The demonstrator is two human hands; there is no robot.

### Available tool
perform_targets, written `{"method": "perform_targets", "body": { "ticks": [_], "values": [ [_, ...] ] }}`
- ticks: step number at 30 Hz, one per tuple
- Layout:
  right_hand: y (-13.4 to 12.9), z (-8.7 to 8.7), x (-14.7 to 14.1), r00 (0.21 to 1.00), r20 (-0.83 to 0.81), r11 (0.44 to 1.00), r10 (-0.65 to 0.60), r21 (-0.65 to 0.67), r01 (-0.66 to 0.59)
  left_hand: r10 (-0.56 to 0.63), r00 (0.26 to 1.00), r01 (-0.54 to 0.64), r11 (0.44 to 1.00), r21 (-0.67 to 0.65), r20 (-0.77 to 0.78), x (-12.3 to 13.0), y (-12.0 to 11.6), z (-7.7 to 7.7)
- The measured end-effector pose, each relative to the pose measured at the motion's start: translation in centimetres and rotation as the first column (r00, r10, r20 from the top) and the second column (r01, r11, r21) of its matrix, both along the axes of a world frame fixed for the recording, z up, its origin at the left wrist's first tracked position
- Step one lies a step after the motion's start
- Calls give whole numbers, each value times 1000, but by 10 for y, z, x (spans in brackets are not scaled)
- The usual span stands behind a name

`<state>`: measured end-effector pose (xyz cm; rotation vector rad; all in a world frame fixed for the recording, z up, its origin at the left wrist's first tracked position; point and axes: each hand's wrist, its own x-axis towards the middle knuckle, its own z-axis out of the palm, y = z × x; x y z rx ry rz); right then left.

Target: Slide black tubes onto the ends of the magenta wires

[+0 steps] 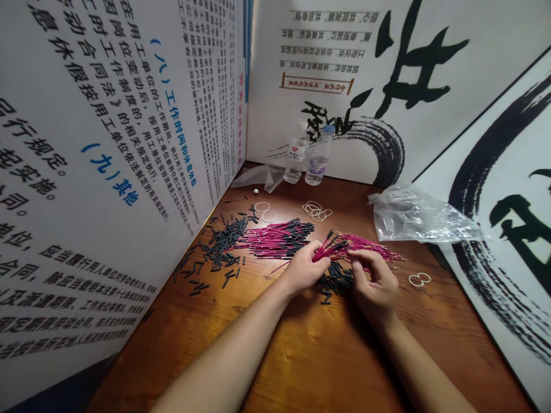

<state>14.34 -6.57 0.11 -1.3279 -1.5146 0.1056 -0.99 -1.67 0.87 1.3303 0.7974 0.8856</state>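
My left hand (305,265) is closed round a small bunch of thin magenta wires (329,248), some with black sleeves on their ends. My right hand (376,281) is beside the ends of that bunch, thumb and fingers pinched together; whatever is between them is too small to make out. Below and between the hands lies a heap of short black sleeves (338,279). A pile of magenta wires with black ends (279,238) lies beyond my left hand. More magenta wires with bare, gold-coloured tips (379,248) lie behind my right hand.
Many loose black sleeves (226,241) are scattered on the wooden table (301,344) at the left. Pale rubber bands (317,211) lie behind the wires, others (419,279) at the right. Two plastic bottles (318,163) and a clear bag (413,215) stand near printed panels (318,57).
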Motion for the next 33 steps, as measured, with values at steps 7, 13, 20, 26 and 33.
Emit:
{"method": "perform_targets", "body": {
  "ticks": [7, 13, 20, 26, 33],
  "values": [
    [-2, 2, 0, 1000, -24, 1000, -6, -4, 6, 8, 1000, -8, 1000, 0, 1, 0, 0, 0],
    [-3, 2, -1, 1000, -29, 1000, -12, 12, 12, 23, 1000, -23, 1000, 6, 13, 0, -1, 2],
    [-3, 1, 1, 1000, -21, 1000, 14, 9, -14, -4, 1000, 5, 1000, 19, -11, -1, -1, 3],
    [0, -5, -1, 994, -109, 999, -24, -36, 20, -24, 999, 24, 1000, 1, 23, 1, -1, 1],
    [2, -7, -2, 976, -190, 990, -104, -117, 82, -33, 998, 35, 999, -27, 57, 2, -2, 3]
  ]
}}
